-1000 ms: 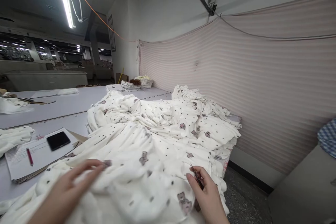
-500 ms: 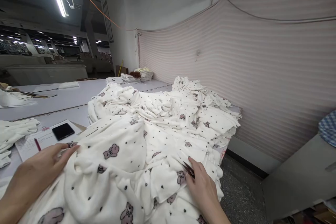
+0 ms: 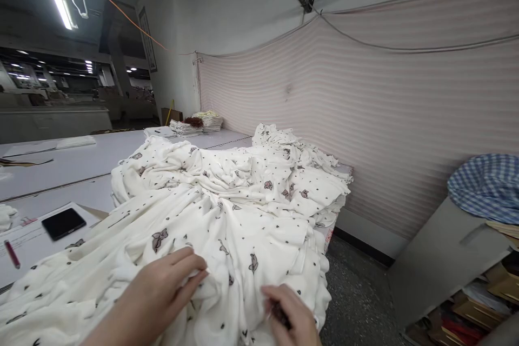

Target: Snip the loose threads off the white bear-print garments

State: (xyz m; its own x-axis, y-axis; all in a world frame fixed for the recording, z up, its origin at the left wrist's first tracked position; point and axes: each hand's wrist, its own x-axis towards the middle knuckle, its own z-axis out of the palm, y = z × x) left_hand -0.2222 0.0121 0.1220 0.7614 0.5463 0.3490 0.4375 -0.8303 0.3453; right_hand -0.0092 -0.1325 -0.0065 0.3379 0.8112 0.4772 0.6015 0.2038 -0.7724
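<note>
A large heap of white fabric [image 3: 239, 221] printed with bears and small dark marks spreads over the table in front of me. My left hand [image 3: 162, 284] lies over its near part, thumb and fingers pinching a fold of the cloth. To the right, my right hand [image 3: 295, 311] is curled around dark thread snips [image 3: 279, 313], close above the fabric. Fingers cover most of the snips, and their blades are hard to make out.
Left of the heap, a black phone [image 3: 64, 223] and a red pen [image 3: 12, 254] lie on a written sheet [image 3: 30, 235]. Stacked cloth pieces [image 3: 211, 120] stand at the table's far end. Beyond the right edge is a grey cabinet [image 3: 441, 248] with blue checked cloth [image 3: 484, 186] on top.
My left hand has moved right, from the heap's left edge to its near middle, drawing cloth along. My right hand has turned, hiding the snips' blades. The view has shifted right.
</note>
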